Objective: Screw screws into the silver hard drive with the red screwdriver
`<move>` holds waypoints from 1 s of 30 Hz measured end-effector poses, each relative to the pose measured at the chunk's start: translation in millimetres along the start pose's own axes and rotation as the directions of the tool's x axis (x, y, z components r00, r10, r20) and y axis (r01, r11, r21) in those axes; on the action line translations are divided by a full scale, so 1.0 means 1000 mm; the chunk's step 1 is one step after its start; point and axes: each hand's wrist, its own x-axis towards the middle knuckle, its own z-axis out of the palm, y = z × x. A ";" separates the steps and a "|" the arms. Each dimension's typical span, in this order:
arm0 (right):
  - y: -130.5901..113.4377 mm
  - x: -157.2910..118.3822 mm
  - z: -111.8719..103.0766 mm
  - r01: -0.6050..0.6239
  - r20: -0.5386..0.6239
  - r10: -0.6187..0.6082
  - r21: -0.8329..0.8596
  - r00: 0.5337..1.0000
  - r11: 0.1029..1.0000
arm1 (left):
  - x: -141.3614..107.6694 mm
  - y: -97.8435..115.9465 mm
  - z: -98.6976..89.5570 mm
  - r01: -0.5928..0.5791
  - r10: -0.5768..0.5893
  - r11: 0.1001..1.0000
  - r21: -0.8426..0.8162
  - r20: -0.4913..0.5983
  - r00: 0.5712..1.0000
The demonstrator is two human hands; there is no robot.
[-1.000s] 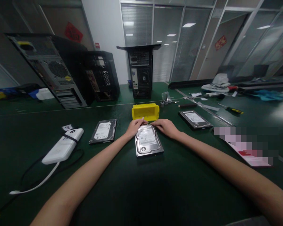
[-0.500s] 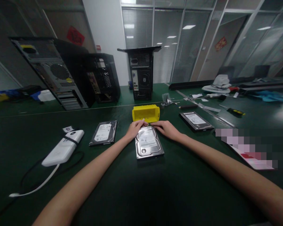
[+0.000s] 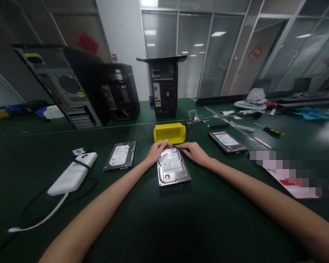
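Note:
A silver hard drive (image 3: 172, 166) with a white label lies flat on the dark green table in front of me. My left hand (image 3: 156, 151) is closed over its far left corner, fingertips at the far edge. From the other side, my right hand (image 3: 195, 151) reaches in with fingers stretched out, their tips at the far right corner; its thumb is hidden. Just beyond the fingertips stands a yellow plastic bin (image 3: 169, 128), its hollow side facing me. A second hard drive (image 3: 120, 155) lies to the left, and a third hard drive (image 3: 227, 141) to the right.
A white power strip (image 3: 72, 173) with its cable lies at left. Several black computer cases (image 3: 164, 86) stand at the back. To the right are a screwdriver (image 3: 273, 130), a clear bag (image 3: 193, 116), a white device (image 3: 252, 100) and a partly blurred pink sheet (image 3: 301, 190).
The view has shifted very slightly. Both hands stay at the far end of the hard drive, which has not visibly moved.

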 end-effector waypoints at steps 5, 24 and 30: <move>0.000 0.000 0.001 -0.006 -0.013 0.006 0.003 1.000 1.000 | 0.000 -0.002 0.000 -0.006 0.006 1.000 0.009 -0.006 1.000; 0.000 0.000 0.003 -0.032 -0.042 0.033 0.005 0.999 0.999 | 0.000 -0.002 -0.001 -0.003 0.003 1.000 0.009 0.001 1.000; 0.001 0.000 0.004 -0.033 -0.055 0.034 0.013 0.998 0.999 | -0.001 -0.001 -0.001 -0.015 0.015 1.000 0.017 0.002 1.000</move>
